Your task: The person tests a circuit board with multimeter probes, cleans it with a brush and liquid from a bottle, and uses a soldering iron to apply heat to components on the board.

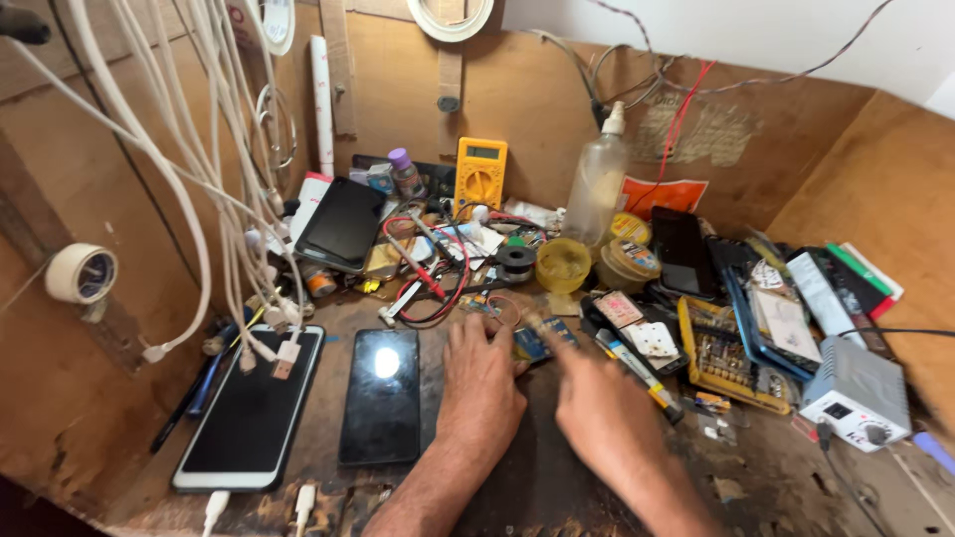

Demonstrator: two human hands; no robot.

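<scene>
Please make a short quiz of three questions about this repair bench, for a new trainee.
1. True or false: the yellow multimeter leans against the back wall of the bench.
2. What lies directly left of the left hand? A) a black phone with its screen up B) a spray bottle C) a roll of tape
3. Which hand reaches toward the small blue circuit board?

Key:
1. True.
2. A, the black phone.
3. Both; the left hand rests beside it, and the right hand points a finger at it.
</scene>
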